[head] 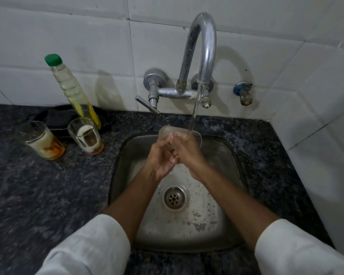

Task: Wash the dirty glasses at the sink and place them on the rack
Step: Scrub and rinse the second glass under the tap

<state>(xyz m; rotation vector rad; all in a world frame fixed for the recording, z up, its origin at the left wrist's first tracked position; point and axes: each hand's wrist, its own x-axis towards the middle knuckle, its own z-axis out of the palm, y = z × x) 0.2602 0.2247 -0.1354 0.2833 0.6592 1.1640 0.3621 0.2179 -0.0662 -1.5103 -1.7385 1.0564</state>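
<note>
Dark speckled counter (48, 195), white tiled wall, steel sink (222, 155).
Under the tap (203, 46), I see my left hand (161, 159) and right hand (187, 153) both gripping the glass (167, 132).

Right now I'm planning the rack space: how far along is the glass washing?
Early on. No rack or finished glass is in view, so nothing shows as done. In hand: the left hand and right hand grip a clear glass under the running tap over the sink. Left: two dirty glasses, one and another, wait on the counter.
</note>
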